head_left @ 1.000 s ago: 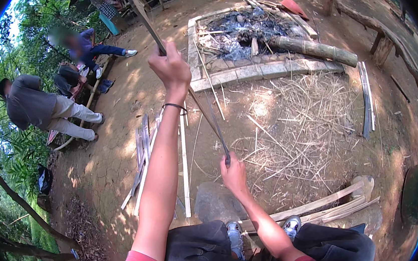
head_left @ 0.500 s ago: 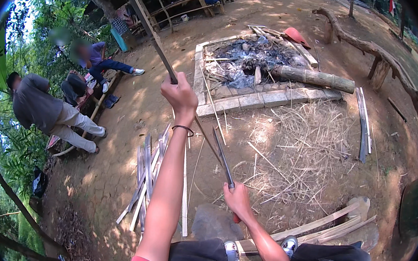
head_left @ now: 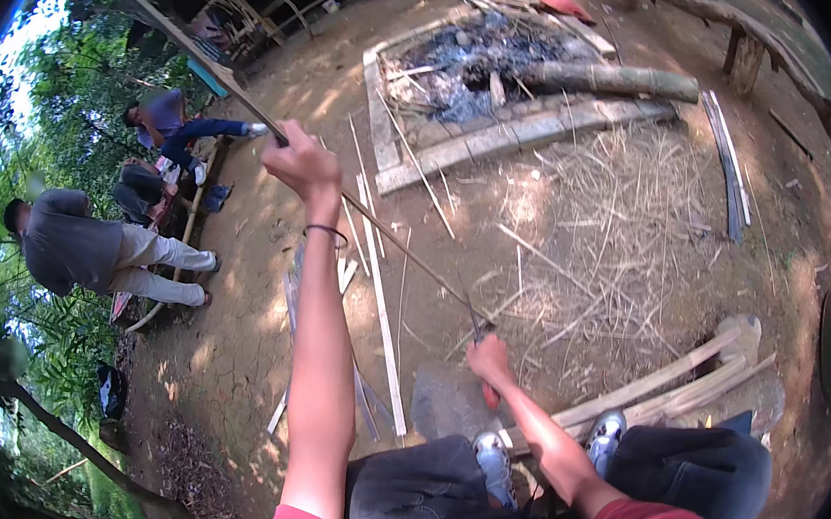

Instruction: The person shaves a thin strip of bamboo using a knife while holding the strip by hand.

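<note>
Fire pit: stone-rimmed [head_left: 414, 166], full of ash, ahead of the person; a thick bamboo log [head_left: 618, 81] lies across its right side, one end in the ash, apparently so that only that end sits in the burnt patch.
Shavings: a loose scatter [head_left: 608, 238] on the ground, on the near side of the fire pit.
Long strip: held off the ground [head_left: 215, 72], passing left of the fire pit, near end between the pit and the person's knees; probably gripped partway along so its length stays steady.
Strip's axis: slanting, far end pointing away to the upper left, near end down to the right.
Loose slats: pale and dark lengths [head_left: 386, 332] on the ground, nearer than the fire pit and to its left.
Left hand: arm outstretched [head_left: 305, 164], fingers wrapped around the strip.
Right hand: lower [head_left: 491, 359], fingers clenched on a knife.
Knife: reddish handle end [head_left: 491, 397] toward the person, blade toward the fire pit, crossing close to the strip's near end; contact cannot be told.
</note>
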{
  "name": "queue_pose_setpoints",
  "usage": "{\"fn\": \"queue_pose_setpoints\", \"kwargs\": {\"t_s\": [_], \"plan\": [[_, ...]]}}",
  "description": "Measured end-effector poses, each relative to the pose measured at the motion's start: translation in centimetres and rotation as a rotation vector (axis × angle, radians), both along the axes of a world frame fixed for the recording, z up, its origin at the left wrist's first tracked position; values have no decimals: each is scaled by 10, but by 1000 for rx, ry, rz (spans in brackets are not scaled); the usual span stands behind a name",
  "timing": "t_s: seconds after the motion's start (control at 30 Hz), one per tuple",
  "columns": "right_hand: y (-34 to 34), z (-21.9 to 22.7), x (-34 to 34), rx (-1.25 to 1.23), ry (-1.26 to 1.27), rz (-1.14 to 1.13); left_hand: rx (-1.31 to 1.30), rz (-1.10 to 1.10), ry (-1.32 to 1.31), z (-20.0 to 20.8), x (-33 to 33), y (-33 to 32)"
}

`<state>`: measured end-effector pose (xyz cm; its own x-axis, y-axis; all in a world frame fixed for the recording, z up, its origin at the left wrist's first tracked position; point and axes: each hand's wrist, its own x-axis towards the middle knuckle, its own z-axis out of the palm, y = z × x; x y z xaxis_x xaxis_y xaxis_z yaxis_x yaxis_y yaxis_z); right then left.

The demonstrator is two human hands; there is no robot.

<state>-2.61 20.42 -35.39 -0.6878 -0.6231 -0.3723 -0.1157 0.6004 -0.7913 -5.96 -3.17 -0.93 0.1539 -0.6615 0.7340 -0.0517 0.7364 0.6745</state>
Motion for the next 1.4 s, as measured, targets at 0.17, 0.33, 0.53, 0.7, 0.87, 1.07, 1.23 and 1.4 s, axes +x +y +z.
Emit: {"fn": "queue_pose_setpoints", "kwargs": {"t_s": [0.17, 0.33, 0.53, 0.7, 0.87, 1.07, 1.23, 1.4], "plan": [[18, 80, -7, -348, -36, 79, 116, -111, 70, -16, 8, 12], [14, 92, 10, -462, 106, 178, 133, -146, 110, 8, 21, 12], [36, -91, -23, 29, 206, 98, 207, -185, 171, -7, -1, 7], [6, 16, -34, 12, -558, 76, 138, -141, 128, 0, 18, 3], [3, 62, 1, -488, -93, 83, 138, -97, 67, 2, 23, -13], [20, -4, 6, -301, 152, 71, 155, -134, 96, -3, 6, 13], [36, -86, -12, 180, -84, 95, 172, -205, 108, -4, 6, 11], [13, -33, -24, 23, -508, 22, 149, -226, 79, 4, 1, 14]]}}
